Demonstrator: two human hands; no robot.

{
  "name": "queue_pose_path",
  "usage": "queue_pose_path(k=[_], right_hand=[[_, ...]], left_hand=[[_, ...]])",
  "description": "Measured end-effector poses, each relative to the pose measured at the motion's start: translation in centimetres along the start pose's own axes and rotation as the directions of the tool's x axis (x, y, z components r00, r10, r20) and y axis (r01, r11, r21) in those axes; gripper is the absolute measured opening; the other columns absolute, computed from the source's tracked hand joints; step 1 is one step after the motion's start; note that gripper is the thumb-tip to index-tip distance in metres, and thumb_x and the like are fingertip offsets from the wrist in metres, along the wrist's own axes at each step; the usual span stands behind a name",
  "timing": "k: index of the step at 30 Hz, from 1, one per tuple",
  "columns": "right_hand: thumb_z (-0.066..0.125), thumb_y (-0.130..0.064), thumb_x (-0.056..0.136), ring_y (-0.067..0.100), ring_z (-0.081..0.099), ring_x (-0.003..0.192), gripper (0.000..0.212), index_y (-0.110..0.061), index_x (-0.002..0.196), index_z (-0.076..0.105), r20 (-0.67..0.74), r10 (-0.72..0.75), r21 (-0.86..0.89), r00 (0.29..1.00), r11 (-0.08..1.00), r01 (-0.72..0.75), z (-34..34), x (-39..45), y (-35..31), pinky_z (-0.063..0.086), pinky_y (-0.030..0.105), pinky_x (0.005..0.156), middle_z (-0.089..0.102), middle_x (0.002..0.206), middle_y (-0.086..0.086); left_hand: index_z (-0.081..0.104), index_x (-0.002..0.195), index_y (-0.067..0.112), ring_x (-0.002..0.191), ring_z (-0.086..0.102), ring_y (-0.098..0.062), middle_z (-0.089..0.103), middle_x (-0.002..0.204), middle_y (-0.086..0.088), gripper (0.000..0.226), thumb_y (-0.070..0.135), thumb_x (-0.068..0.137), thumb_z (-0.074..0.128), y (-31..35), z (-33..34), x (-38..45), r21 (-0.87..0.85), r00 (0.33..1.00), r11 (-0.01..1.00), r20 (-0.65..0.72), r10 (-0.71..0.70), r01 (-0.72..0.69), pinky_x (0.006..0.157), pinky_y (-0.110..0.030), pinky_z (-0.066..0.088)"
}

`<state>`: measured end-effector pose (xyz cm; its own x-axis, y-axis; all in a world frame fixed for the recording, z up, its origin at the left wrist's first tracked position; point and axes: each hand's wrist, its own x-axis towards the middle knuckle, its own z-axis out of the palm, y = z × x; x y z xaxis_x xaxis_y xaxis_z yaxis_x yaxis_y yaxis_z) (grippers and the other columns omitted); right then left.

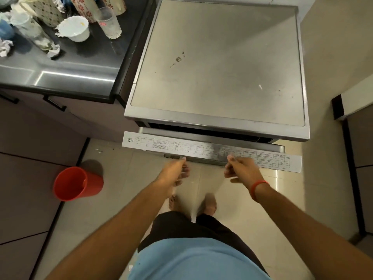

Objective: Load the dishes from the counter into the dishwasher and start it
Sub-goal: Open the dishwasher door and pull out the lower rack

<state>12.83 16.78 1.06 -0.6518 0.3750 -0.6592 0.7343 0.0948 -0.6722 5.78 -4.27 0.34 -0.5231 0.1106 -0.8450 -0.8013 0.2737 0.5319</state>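
Red bucket on floor, L of dishwasher door | both hands curled at door edge: left hand, right hand

The light was warm, indoor and fairly even, neither harsh nor dim. A bright streak of glare ran along the front edge of the dark tabletop, and softer reflections lay on the pale floor tiles. The dishwasher top showed a broad dull sheen, darker toward its far right corner. A red cup cast a soft shadow behind it on the floor. Both hands, left and right, were smeared by motion blur, fingers indistinct. Wide-angle distortion bowed straight lines and stretched the forearms toward the lower corners. Fine print on the door strip was unreadable.
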Motion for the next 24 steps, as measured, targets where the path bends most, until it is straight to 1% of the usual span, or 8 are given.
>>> queue_pose_path(k=[2, 4, 6, 8, 10, 13, 17, 24], right_hand=[[0.055, -0.035, 0.102, 0.021, 0.068, 0.081, 0.033, -0.011, 0.084, 0.068, -0.085, -0.264, -0.182, 0.961, 0.952, 0.246, 0.0, -0.3, -0.4, 0.057, 0.043, 0.082, 0.071, 0.08, 0.004], [0.061, -0.033, 0.098, 0.02, 0.063, 0.094, 0.019, -0.016, 0.095, 0.068, -0.12, -0.459, -0.352, 0.88, 0.849, 0.394, 0.6, 0.2, -1.0, 0.052, 0.038, 0.086, 0.069, 0.096, 0.002], [0.062, -0.038, 0.096, 0.026, 0.055, 0.119, 0.035, -0.017, 0.123, 0.063, -0.045, -0.54, -0.556, 0.841, 0.713, 0.428, 1.5, 1.4, -1.7, 0.046, 0.044, 0.101, 0.061, 0.126, 0.007], [0.059, -0.046, 0.094, 0.03, 0.039, 0.138, 0.058, -0.02, 0.145, 0.047, 0.031, -0.484, -0.741, 0.875, 0.576, 0.345, 2.4, 2.1, -1.6, 0.036, 0.048, 0.113, 0.044, 0.149, 0.009], [0.058, -0.05, 0.093, 0.031, 0.027, 0.146, 0.071, -0.024, 0.153, 0.032, 0.048, -0.413, -0.831, 0.91, 0.489, 0.266, 3.4, 2.0, -0.9, 0.026, 0.049, 0.117, 0.032, 0.157, 0.009], [0.062, -0.051, 0.088, 0.03, 0.018, 0.15, 0.082, -0.027, 0.156, 0.023, 0.012, -0.403, -0.859, 0.915, 0.465, 0.216, 4.3, 1.2, 0.8, 0.024, 0.053, 0.119, 0.024, 0.16, 0.008], [0.066, -0.052, 0.083, 0.029, 0.011, 0.152, 0.093, -0.028, 0.157, 0.015, 0.033, -0.324, -0.879, 0.946, 0.441, 0.182, 5.7, -1.5, 3.1, 0.024, 0.055, 0.118, 0.017, 0.163, 0.008], [0.067, -0.057, 0.081, 0.029, -0.006, 0.155, 0.111, -0.032, 0.158, -0.009, 0.07, -0.201, -0.895, 0.977, 0.419, 0.151, 8.3, -6.2, 8.4, 0.015, 0.055, 0.122, -0.013, 0.168, 0.006]], left_hand=[[0.065, 0.11, 0.015, 0.092, 0.063, -0.012, 0.069, 0.101, -0.002, 0.016, 0.022, 0.105, 0.052, 0.6, -0.9, -0.6, 0.095, 0.961, 0.957, -0.004, 0.277, -0.276, 0.079, -0.026, 0.043], [0.064, 0.106, 0.019, 0.092, 0.06, -0.006, 0.066, 0.103, 0.005, 0.01, 0.021, 0.104, 0.055, 1.7, -1.9, -0.1, 0.345, 0.813, 0.76, 0.017, 0.582, -0.552, 0.08, -0.016, 0.042], [0.064, 0.117, 0.022, 0.105, 0.056, -0.01, 0.063, 0.115, 0.005, 0.018, 0.028, 0.102, 0.059, 2.7, -3.1, 1.3, 0.672, 0.652, 0.439, 0.088, 0.753, -0.597, 0.092, -0.02, 0.041], [0.057, 0.135, 0.023, 0.127, 0.048, -0.021, 0.058, 0.134, -0.002, 0.038, 0.035, 0.099, 0.058, 2.9, -4.6, 3.1, 0.849, 0.596, 0.184, 0.178, 0.783, -0.495, 0.108, -0.038, 0.037], [0.042, 0.149, 0.023, 0.143, 0.036, -0.025, 0.046, 0.152, -0.004, 0.055, 0.036, 0.098, 0.058, 2.1, -6.3, 4.0, 0.901, 0.627, 0.035, 0.272, 0.73, -0.432, 0.119, -0.047, 0.027], [0.025, 0.156, 0.024, 0.153, 0.021, -0.026, 0.03, 0.161, -0.004, 0.071, 0.037, 0.096, 0.06, 0.2, -7.0, 4.5, 0.918, 0.65, -0.091, 0.341, 0.679, -0.386, 0.125, -0.053, 0.018], [0.018, 0.157, 0.023, 0.152, 0.019, -0.028, 0.028, 0.161, -0.007, 0.078, 0.04, 0.093, 0.06, -2.5, -7.3, 3.2, 0.93, 0.705, -0.174, 0.359, 0.612, -0.323, 0.125, -0.053, 0.015], [-0.011, 0.162, 0.02, 0.158, -0.004, -0.032, 0.0, 0.17, -0.01, 0.102, 0.046, 0.095, 0.061, -8.8, -7.5, 0.0, 0.942, 0.853, -0.227, 0.322, 0.411, -0.246, 0.127, -0.052, 0.004]])
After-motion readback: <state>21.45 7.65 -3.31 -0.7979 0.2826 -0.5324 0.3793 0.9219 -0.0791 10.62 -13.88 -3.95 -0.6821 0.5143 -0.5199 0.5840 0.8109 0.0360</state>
